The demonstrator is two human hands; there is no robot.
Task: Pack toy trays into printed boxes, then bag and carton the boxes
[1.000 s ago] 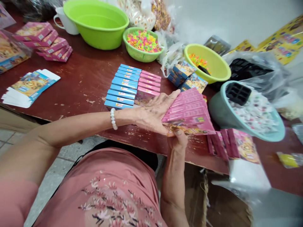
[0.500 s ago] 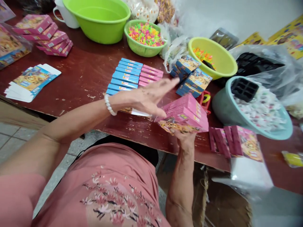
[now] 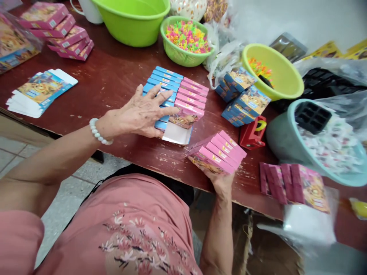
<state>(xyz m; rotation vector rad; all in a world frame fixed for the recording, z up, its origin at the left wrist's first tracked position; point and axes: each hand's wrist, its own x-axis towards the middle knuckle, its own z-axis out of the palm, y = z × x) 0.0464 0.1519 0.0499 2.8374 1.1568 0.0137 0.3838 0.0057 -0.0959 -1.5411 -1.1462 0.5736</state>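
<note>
My left hand (image 3: 143, 112), fingers spread, rests over the row of blue boxes (image 3: 162, 84) lying in the middle of the table. Beside them runs a row of pink boxes (image 3: 190, 95), and an open white box flap (image 3: 179, 133) shows at the near end. In my right hand (image 3: 220, 181) is a stack of several pink boxes (image 3: 218, 152), tilted, their narrow sides facing up; the fingers beneath are mostly hidden. The stack is close to the table's front edge.
Blue boxes (image 3: 245, 101) and a red tape dispenser (image 3: 252, 133) stand right of centre. More pink boxes (image 3: 298, 185) lie at right by a light blue tub (image 3: 272, 126). Green (image 3: 132, 26) and yellow basins (image 3: 289, 82) line the back. Flat blue cartons (image 3: 43, 91) lie left.
My left hand has moved left, away from the pink stack and onto the blue boxes. The pink stack in my right hand has turned and sits slightly lower. The camera view has shifted a little.
</note>
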